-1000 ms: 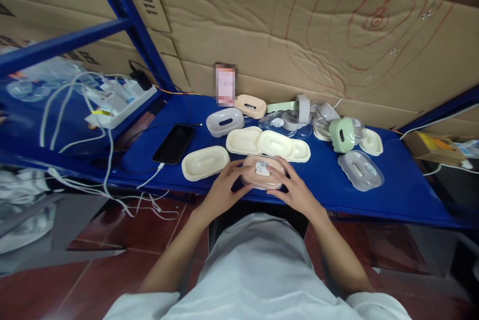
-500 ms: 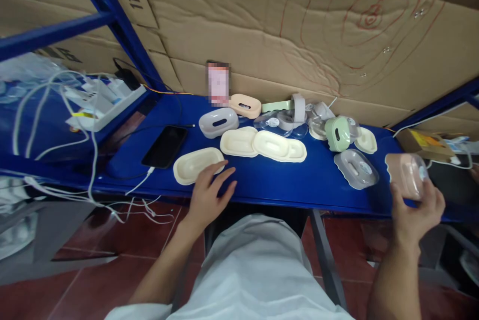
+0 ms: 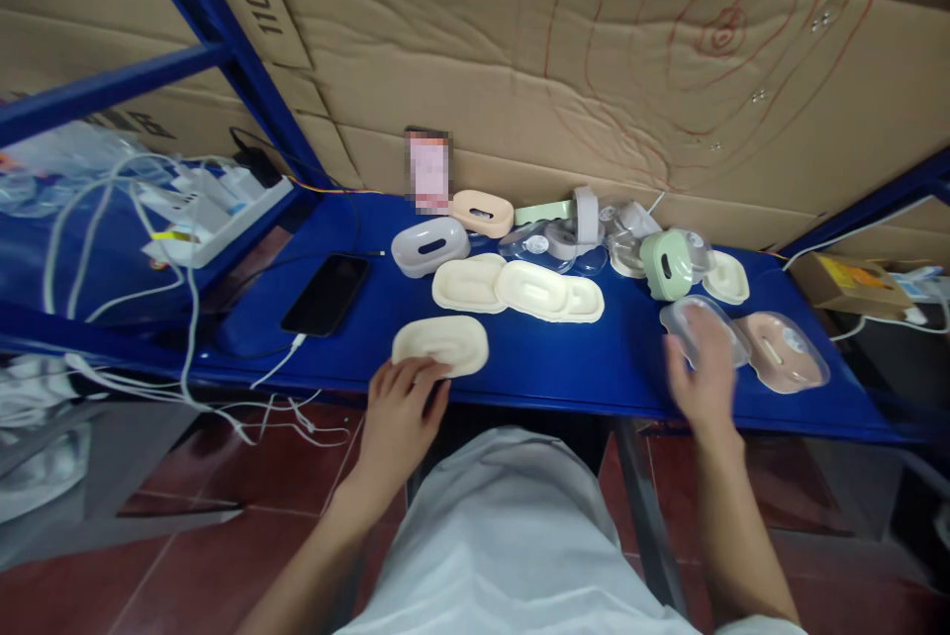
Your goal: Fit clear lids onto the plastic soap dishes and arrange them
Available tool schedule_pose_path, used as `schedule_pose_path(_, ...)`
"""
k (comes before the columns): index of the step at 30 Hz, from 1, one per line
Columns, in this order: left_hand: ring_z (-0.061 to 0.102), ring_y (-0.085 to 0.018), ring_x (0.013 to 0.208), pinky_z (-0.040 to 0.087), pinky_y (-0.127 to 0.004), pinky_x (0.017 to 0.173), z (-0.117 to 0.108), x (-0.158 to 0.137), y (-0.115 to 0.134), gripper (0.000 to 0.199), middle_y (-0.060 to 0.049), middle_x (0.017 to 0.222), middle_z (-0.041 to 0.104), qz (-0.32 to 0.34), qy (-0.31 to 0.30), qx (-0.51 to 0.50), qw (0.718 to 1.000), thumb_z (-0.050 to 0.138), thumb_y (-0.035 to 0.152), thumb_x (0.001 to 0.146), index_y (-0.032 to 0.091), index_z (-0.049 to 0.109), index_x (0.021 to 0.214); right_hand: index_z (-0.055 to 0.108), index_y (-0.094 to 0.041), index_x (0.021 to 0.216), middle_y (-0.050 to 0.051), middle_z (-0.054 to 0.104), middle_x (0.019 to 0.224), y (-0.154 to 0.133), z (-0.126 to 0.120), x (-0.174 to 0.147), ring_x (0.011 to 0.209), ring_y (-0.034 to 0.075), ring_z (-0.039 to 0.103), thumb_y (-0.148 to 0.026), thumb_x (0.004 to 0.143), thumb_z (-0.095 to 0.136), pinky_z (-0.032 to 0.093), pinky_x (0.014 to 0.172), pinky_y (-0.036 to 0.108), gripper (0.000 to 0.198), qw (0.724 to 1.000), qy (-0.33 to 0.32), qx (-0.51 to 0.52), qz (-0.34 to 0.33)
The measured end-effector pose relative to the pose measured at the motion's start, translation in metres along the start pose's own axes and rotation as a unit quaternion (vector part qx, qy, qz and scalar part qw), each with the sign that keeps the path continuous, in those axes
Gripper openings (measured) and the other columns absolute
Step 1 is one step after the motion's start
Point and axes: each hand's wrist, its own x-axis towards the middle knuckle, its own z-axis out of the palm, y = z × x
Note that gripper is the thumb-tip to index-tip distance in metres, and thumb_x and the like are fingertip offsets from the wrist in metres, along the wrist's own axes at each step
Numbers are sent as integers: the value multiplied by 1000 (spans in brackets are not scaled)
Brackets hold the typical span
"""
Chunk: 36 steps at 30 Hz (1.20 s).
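My left hand rests at the front edge of the blue shelf, fingertips touching a cream oval tray. My right hand, blurred by motion, lies over the near edge of a clear lidded grey box; whether it grips the box is unclear. A pink box with a clear lid lies on the shelf just right of that hand.
Two more cream trays overlap mid-shelf. A grey box, a peach box, a green box and clear lids stand further back. A black phone on a cable lies left. Cardboard backs the shelf.
My right hand set the pink box down at the right and moved left onto the grey box. My left hand pulled the cream tray toward the front edge.
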Motion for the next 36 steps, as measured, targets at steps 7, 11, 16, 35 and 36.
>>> schedule_pose_path(7, 71, -23, 110, 48, -45, 107, 21, 23, 19, 20, -7, 116, 76, 128, -153, -107, 974, 54, 20, 108, 24, 71, 116, 62, -26, 148, 12, 67, 147, -118, 80, 55, 142, 32, 58, -39, 108, 55, 41, 122, 59, 43, 978, -141, 21, -150)
schedule_pose_path(11, 68, -27, 122, 50, -43, 100, 39, 20, 7, 21, -11, 132, 71, 99, -159, -104, 977, 64, 29, 105, 25, 71, 124, 73, -26, 125, 9, 77, 116, -124, 59, 60, 120, 27, 70, -29, 109, 54, 49, 113, 51, 25, 985, -76, 22, -156)
schedule_pose_path(16, 62, -30, 132, 49, -45, 105, 41, 9, -6, 19, -12, 137, 67, 67, -126, -100, 985, 67, 30, 103, 26, 71, 121, 71, -27, 127, 10, 73, 120, -98, 22, 19, 122, 29, 68, -25, 108, 55, 52, 106, 50, 25, 991, -60, 28, -114)
schedule_pose_path(35, 63, -29, 133, 47, -47, 106, 30, 14, -11, 9, -13, 138, 67, 70, -106, -117, 985, 64, 24, 102, 22, 66, 111, 56, -27, 151, 13, 62, 152, -124, 68, 115, 142, 34, 55, -41, 109, 46, 47, 115, 54, 46, 986, -91, 30, -135)
schedule_pose_path(36, 63, -29, 133, 47, -48, 107, 30, 14, -12, 9, -13, 138, 68, 67, -108, -119, 985, 64, 24, 102, 22, 66, 111, 51, -25, 155, 15, 58, 156, -122, 69, 129, 145, 36, 52, -46, 108, 46, 47, 115, 56, 52, 993, -64, 10, -99)
